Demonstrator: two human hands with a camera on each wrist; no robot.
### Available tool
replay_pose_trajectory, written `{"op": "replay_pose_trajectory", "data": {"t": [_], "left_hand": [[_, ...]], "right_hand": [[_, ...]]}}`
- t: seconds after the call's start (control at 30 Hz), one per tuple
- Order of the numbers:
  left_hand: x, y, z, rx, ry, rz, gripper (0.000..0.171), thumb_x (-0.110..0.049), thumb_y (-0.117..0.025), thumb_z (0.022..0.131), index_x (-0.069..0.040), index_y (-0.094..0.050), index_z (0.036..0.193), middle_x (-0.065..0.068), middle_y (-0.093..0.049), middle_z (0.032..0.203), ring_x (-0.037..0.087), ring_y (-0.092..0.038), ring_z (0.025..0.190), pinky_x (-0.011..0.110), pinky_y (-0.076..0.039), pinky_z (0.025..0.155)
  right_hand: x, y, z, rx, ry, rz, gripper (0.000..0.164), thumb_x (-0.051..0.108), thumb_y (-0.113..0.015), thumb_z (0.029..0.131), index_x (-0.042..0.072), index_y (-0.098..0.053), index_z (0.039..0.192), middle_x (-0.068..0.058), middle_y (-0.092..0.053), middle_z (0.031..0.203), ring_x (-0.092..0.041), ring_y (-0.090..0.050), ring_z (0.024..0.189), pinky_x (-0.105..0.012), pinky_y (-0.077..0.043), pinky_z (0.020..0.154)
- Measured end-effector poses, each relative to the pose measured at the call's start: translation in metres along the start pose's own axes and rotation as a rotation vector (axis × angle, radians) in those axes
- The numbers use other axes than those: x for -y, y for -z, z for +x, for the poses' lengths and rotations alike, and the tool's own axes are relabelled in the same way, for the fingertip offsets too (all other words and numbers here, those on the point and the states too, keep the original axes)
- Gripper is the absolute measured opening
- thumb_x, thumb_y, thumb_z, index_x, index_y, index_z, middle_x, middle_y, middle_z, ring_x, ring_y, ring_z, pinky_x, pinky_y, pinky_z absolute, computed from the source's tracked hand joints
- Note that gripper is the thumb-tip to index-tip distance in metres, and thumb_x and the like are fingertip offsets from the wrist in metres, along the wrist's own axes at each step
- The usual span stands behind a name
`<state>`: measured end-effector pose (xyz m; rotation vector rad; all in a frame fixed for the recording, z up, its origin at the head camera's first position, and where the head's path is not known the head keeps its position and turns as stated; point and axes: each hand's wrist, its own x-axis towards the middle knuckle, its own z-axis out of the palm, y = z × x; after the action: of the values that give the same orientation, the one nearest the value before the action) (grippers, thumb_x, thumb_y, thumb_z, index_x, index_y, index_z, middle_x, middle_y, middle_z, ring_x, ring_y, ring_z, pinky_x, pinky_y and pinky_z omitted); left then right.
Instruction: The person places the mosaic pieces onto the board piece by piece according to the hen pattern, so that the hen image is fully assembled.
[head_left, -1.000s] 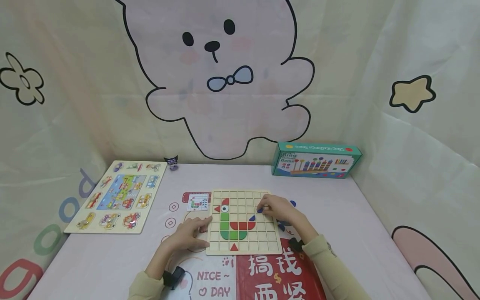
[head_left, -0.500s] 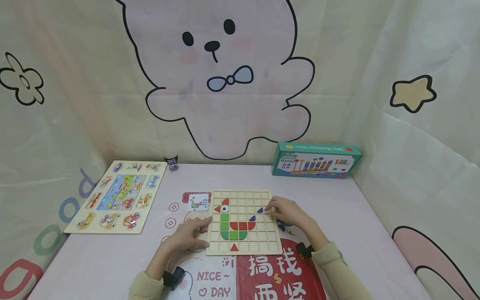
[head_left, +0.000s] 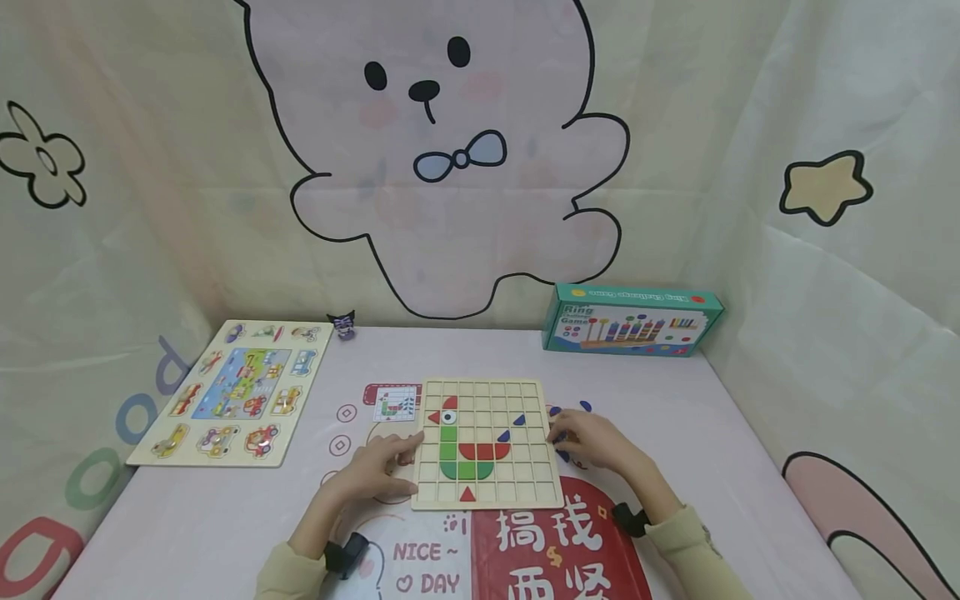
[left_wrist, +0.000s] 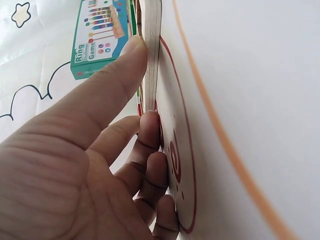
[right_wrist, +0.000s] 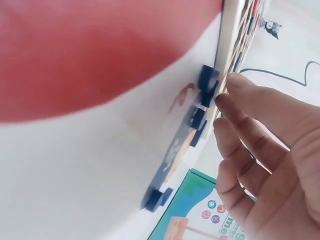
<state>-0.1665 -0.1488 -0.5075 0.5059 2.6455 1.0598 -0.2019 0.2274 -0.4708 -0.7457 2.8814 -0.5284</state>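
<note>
A wooden grid board lies on the table, with red, green and blue pieces set out like a bird. One blue piece sits in a cell near the right side, up and right of another blue piece. My left hand touches the board's left edge with its index finger and straight thumb, spaced apart. Beyond the right edge, my right hand hovers among several loose blue pieces, thumb and fingers slightly apart. The hand hides some of them in the head view.
A small pattern card lies left of the board. Farther left is a picture puzzle board, with a small dark figurine behind it. A green Ring game box stands at the back right.
My right hand has let go of a blue piece on the board and moved right, off the board, to the loose blue pieces. My left hand stays at the edge.
</note>
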Motion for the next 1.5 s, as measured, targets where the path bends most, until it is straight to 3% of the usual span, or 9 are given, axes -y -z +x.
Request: {"op": "replay_pose_trajectory", "data": {"t": [0.1,0.3,0.7,1.07,1.5], "left_hand": [[0.001,0.000,0.000,0.000,0.005,-0.001,0.078,-0.034,-0.079,0.068,-0.021,-0.046,0.138,-0.004,-0.047,0.089,0.016,-0.035,0.084,0.036,-0.026,0.071],[0.001,0.000,-0.001,-0.009,0.022,-0.005,0.078,-0.033,-0.080,0.068,-0.023,-0.047,0.137,-0.006,-0.047,0.090,0.015,-0.036,0.086,0.036,-0.028,0.072],[0.001,0.000,0.001,-0.007,-0.007,0.002,0.078,-0.035,-0.079,0.069,-0.021,-0.046,0.138,-0.006,-0.047,0.088,0.015,-0.036,0.083,0.034,-0.028,0.070],[-0.001,0.001,-0.001,-0.006,-0.026,0.004,0.077,-0.032,-0.079,0.069,-0.017,-0.046,0.138,-0.004,-0.047,0.087,0.014,-0.035,0.081,0.030,-0.028,0.069],[-0.001,0.001,0.000,-0.002,-0.006,-0.001,0.079,-0.033,-0.079,0.068,-0.018,-0.046,0.138,-0.004,-0.046,0.087,0.016,-0.035,0.083,0.034,-0.028,0.069]], "right_hand": [[-0.001,-0.001,-0.004,0.006,0.007,-0.005,0.007,0.013,-0.070,0.081,0.017,-0.070,0.087,0.002,-0.062,0.106,-0.014,-0.058,0.095,-0.027,-0.046,0.071],[-0.004,-0.001,-0.011,0.026,0.059,0.003,0.008,0.010,-0.069,0.081,0.015,-0.067,0.086,0.004,-0.055,0.089,-0.009,-0.048,0.072,-0.023,-0.039,0.062],[-0.009,0.000,-0.017,0.040,0.074,0.003,0.014,0.005,-0.066,0.082,0.014,-0.071,0.091,0.003,-0.058,0.089,-0.006,-0.045,0.069,-0.021,-0.038,0.060],[-0.013,-0.003,-0.020,0.029,0.033,0.018,0.011,0.007,-0.069,0.080,0.016,-0.069,0.088,0.000,-0.059,0.092,-0.011,-0.048,0.072,-0.022,-0.039,0.060],[-0.014,-0.004,-0.020,0.011,0.034,0.000,0.008,0.013,-0.071,0.079,0.018,-0.067,0.085,0.004,-0.057,0.088,-0.006,-0.046,0.071,-0.027,-0.041,0.065]]}}
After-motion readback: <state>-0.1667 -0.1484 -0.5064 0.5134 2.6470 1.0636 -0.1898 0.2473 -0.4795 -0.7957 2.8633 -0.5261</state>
